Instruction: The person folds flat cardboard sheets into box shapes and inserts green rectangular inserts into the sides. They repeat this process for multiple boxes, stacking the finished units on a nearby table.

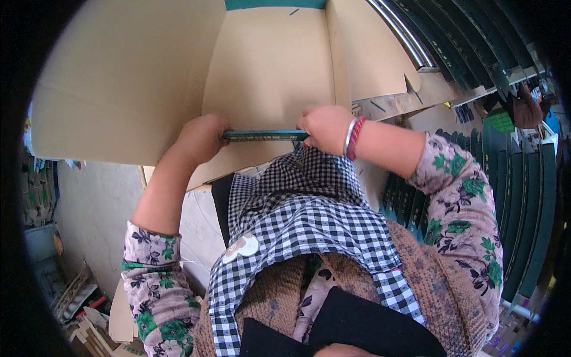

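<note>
A large cardboard box (270, 65), plain brown inside and dark green outside, lies partly folded in front of me. Its tall left side panel (119, 83) stands up and leans outward. Along the near end runs a narrow dark green folded edge (264, 136) with small pale print. My left hand (205, 138) is closed on the left end of this edge, fingertips partly hidden. At the other end, my right hand (328, 130) pinches the same edge, thumb and fingers around it. A silver bangle and a red braided band circle my right wrist.
Dark green cardboard pieces stand in rows at the right (514, 208) and upper right (476, 41). Metal bars (410, 35) run beside the box. Green scraps lie on the worktop (440, 88). A grey-blue bin (43, 244) and loose scraps (89, 333) are at lower left.
</note>
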The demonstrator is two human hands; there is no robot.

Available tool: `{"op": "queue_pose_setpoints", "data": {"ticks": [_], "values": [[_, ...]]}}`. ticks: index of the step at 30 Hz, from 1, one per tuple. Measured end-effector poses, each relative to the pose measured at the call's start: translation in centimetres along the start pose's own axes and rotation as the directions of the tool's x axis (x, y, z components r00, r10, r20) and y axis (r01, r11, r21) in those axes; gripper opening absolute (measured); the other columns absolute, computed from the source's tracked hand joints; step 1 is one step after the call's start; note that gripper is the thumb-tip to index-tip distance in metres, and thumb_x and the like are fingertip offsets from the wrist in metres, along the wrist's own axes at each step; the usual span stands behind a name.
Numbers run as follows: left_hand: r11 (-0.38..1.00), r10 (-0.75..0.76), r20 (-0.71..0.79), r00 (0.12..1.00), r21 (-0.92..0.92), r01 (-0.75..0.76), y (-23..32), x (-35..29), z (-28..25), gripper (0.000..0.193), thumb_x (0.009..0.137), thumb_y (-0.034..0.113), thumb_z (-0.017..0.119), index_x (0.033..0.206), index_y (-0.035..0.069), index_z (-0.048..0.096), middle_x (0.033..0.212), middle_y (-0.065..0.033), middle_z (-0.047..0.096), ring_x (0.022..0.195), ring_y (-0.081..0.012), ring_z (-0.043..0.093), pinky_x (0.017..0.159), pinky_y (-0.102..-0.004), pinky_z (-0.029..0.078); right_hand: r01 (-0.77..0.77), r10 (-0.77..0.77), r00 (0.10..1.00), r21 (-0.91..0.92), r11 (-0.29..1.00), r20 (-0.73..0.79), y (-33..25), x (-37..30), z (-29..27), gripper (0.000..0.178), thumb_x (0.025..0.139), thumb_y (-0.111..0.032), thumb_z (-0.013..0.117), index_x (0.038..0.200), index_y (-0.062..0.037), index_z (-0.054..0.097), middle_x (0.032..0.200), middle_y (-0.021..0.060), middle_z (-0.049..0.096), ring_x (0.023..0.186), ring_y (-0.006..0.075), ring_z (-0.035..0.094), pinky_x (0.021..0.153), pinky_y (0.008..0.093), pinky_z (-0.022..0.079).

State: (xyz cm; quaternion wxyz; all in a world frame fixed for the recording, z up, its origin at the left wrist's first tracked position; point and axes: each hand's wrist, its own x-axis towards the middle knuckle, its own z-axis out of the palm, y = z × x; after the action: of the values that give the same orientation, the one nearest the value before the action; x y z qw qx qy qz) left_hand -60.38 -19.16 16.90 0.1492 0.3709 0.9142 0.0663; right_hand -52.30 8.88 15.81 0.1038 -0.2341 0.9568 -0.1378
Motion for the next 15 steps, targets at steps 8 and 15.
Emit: {"op": "queue_pose_setpoints", "data": {"ticks": [8,15], "values": [[0.994,-0.088,0.156,0.984,0.076,0.077,-0.1,-0.3,-0.5,0.015,0.074,0.015,0.071,0.087,0.009,0.07,0.089,-0.0155,0.065,0.087,-0.0352,0.062,0.074,-0.0428,0.05,0.195,-0.187,0.962,0.023,0.981,-0.201,-0.3,-1.2,2.5,0.015,0.074,-0.015,0.07,0.078,-0.0055,0.06,0.076,0.0133,0.061,0.073,0.0341,0.062,0.063,0.0445,0.05],[0.999,0.025,0.195,0.98,0.034,-0.032,-2.5,-0.4,-3.0,0.015,0.072,0.013,0.072,0.086,0.008,0.07,0.09,-0.0159,0.066,0.092,-0.0349,0.062,0.078,-0.0438,0.049,0.085,-0.102,0.993,0.234,0.969,0.06,-4.4,1.0,1.3,0.023,0.077,-0.024,0.066,0.072,-0.0014,0.061,0.073,0.0193,0.062,0.072,0.0385,0.061,0.067,0.0473,0.049]]}}
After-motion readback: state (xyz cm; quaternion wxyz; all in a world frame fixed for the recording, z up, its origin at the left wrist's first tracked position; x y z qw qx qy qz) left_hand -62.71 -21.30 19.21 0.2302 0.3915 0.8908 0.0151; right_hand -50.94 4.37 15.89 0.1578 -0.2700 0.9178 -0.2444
